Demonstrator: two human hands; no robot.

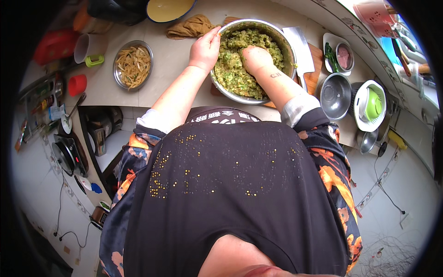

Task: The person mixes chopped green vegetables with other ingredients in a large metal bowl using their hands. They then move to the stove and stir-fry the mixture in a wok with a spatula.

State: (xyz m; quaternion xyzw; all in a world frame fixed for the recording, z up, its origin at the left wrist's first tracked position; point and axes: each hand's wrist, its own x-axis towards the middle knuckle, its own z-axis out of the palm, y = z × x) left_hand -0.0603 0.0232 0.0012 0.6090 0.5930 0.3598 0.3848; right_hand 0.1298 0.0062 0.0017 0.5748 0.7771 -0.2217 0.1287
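Observation:
A large round metal bowl (290, 45) stands on a wooden cutting board (315, 57) at the counter's far middle. It holds a green and brownish chopped mixture (230, 71). My left hand (206, 48) grips the bowl's left rim, thumb at the edge. Sunk partly into the mixture is my right hand (256, 59); its fingertips are hidden, so whether they close on any of it does not show. Just right of the bowl lies a cleaver (300, 48) with a wide metal blade, its handle pointing towards me. A crumpled brown cloth (189, 27) lies beyond my left hand.
On the left is a metal dish of pale shredded food (134, 65), near a red cup (77, 85). To the right stand a white tray (327, 38), an empty metal bowl (335, 96) and a white basket with a green bowl (373, 104). An enamel basin (169, 8) sits at the back.

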